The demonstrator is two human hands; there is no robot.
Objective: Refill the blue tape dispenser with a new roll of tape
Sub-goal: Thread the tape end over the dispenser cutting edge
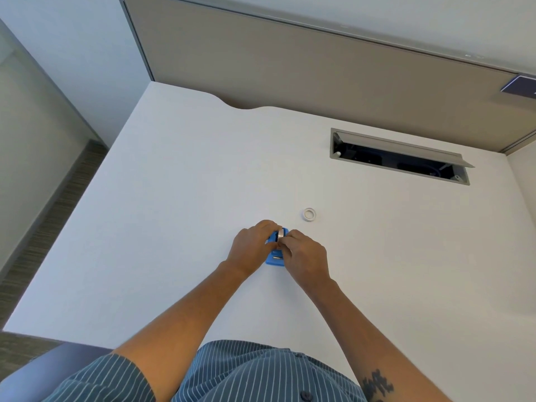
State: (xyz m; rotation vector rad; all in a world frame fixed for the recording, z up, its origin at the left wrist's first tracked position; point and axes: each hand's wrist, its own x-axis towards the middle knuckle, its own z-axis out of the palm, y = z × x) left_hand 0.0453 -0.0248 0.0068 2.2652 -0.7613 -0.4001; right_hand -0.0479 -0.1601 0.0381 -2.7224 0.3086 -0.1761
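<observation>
The blue tape dispenser (274, 260) lies on the white desk (174, 213) in the middle of the view, its cutter end toward me. A roll of tape (280, 235) stands on edge at the dispenser's far end, between my two hands. My left hand (251, 247) grips the dispenser's left side, fingers curled over its top. My right hand (304, 258) pinches the roll from the right with thumb and fingertips. My hands hide most of the dispenser's body. A small white ring, a bare tape core (309, 214), lies flat on the desk just beyond and to the right.
A long open cable slot (397, 155) is set into the desk at the back right. A beige partition panel (290, 68) runs along the far edge. The desk's left edge drops to carpeted floor (43, 227).
</observation>
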